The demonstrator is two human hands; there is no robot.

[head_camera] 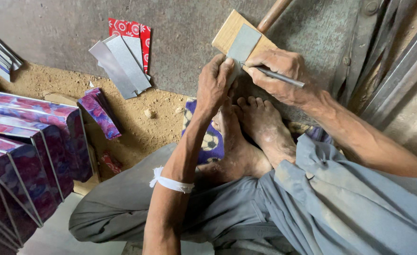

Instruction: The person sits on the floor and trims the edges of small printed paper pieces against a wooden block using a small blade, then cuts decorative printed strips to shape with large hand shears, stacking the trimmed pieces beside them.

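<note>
A thin grey rectangular metal sheet piece is laid flat on a pale wooden block, which rests on the grey metal floor plate just beyond the person's bare feet. The sheet is judged to be light and stiff across its short span, yet easily bent if pulled at a corner; its cut edges are probably sharp and its face smooth, so it is best pinned flat from above or taken by the long sides, away from the corners.

The left hand is curled with its fingertips pressed onto the lower edge of the sheet, so that sheet and block are held down rather than gripped. The right hand is closed around a slim grey metal rod-like tool, whose tip is set against the sheet's lower right edge. A brown wooden handle is seen behind the block.

Toward the upper left of the floor plate, a fan of similar grey sheet strips is lying over a red patterned sheet. At the left edge, on sandy ground, purple patterned folded metal boxes are stacked.
</note>
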